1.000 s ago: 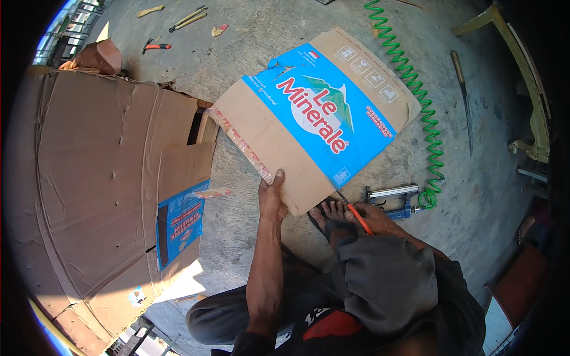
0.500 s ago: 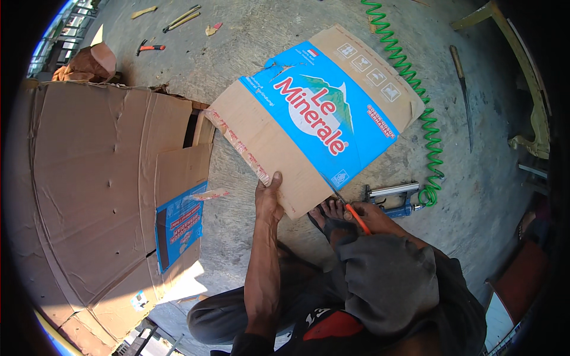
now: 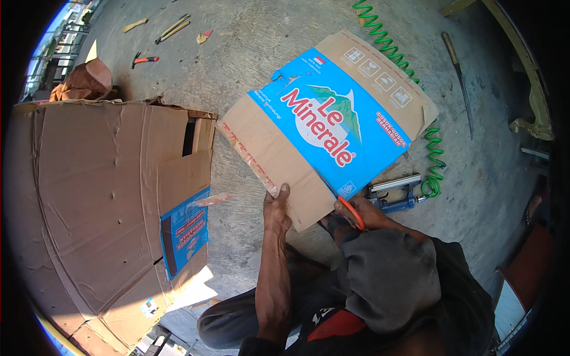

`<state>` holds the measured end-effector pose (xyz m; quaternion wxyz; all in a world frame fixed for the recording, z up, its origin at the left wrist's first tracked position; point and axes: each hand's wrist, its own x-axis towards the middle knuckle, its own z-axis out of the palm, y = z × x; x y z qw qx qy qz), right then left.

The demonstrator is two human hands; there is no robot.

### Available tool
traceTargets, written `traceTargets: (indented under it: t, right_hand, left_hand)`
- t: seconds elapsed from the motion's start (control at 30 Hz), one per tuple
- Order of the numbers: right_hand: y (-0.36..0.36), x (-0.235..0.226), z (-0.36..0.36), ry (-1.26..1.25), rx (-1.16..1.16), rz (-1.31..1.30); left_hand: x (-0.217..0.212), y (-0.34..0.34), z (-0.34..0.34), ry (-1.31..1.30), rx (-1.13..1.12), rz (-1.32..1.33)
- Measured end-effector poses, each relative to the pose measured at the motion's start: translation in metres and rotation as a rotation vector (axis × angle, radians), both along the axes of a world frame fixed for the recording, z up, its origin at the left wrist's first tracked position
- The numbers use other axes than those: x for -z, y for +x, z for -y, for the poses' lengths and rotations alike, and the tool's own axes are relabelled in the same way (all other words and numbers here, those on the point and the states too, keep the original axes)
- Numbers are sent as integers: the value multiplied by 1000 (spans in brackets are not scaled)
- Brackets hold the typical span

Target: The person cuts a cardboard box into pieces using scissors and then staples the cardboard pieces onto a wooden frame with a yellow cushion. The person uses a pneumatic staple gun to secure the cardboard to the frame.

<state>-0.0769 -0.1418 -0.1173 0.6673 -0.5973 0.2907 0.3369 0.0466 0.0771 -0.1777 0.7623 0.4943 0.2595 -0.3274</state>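
A flat cardboard sheet, brown with a large blue printed panel, is held up slanting before me. My left hand grips its near left edge, thumb on top, beside a strip of torn clear tape. At the near edge, my right hand is closed round orange-handled scissors. Their blades are at the cardboard along the border between the brown part and the blue panel, where a dark slit shows. The blades are mostly hidden by the sheet and my fingers.
Left stands a large cardboard-covered piece with a blue patch. A blue-and-silver staple gun lies right, by a green coiled hose. Farther off are a hammer, pincers, a long wooden-handled tool and a curved frame.
The scissors have moved farther into the cardboard, their orange handle now close against its near edge. The sheet and both hands sit slightly more to the right in view.
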Motion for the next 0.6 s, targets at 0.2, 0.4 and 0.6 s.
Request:
traceTargets:
  t: [0.2, 0.4, 0.6]
  right_hand:
    - [-1, 0, -19, 11, 185, -13]
    - [-9, 30, -15, 156, 209, 62]
    - [-6, 3, -3, 304, 62, 44]
  left_hand:
    - [-4, -6, -6, -10, -24, 9]
    - [-12, -6, -2, -12, -23, 17]
    - [-10, 10, -3, 31, -36, 168]
